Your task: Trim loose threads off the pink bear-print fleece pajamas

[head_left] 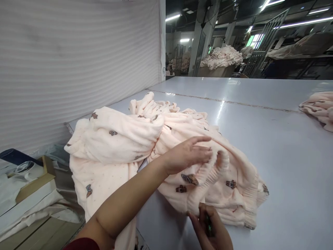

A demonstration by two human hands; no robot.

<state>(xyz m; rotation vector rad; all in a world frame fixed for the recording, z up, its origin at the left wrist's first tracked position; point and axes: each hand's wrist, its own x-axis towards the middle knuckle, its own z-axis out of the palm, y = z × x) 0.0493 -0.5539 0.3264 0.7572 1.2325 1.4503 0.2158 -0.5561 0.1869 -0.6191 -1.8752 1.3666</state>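
Note:
A pale pink, soft plush garment [229, 166] with small bear-like prints lies bunched on the table in front of me. My left hand [189, 154] reaches over it, fingers stretched out and a little blurred, beside a gathered, elastic-looking band [212, 170]. At the near end of that band, my right hand [212, 225] is closed, thumb and finger pinching its edge. A small dark-green object [208, 224] shows inside the right palm; most of it is hidden. More of the same pink cloth [122, 135] is heaped on the left and hangs over the table's near edge.
The smooth pale table [291, 166] has a seam across its far part. Another pink cloth pile [319, 107] lies at the right. A white quilted sheet [78, 52] hangs along the left. An open cardboard box [48, 177] stands low at left. Farther back is a heaped bin [221, 57].

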